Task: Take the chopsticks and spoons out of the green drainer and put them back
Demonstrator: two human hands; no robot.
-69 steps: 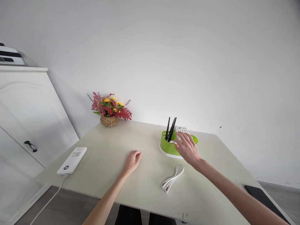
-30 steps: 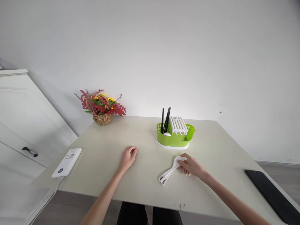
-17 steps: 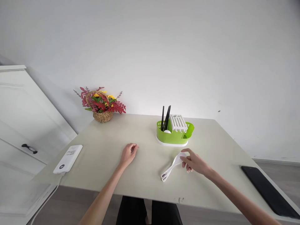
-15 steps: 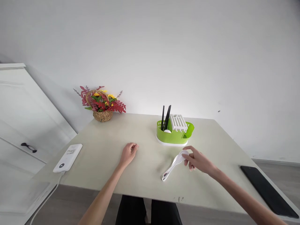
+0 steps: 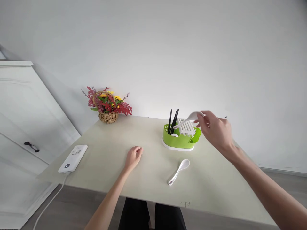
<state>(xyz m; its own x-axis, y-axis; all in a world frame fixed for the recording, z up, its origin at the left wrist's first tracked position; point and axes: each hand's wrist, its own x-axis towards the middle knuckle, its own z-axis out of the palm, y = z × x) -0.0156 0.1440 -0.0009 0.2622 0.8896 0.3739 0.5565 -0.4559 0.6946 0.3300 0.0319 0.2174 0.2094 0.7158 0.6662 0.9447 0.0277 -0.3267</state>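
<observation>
Spoon: white, pinched by bowl in my right hand, handle over green caddy. Left hand loosely curled, empty, on worktop. Next, I judge: lower handle-first beside chopsticks. Second spoon waits on worktop.

The left hand is laid flat-side down at about 6 o'clock of the view, its fingers loosely curled under, the forearm stretched back toward 7 o'clock. The right hand is raised at about 3 o'clock, fingers pinched together and pointed toward 9 o'clock, the bare forearm extended back toward 4 o'clock.
</observation>
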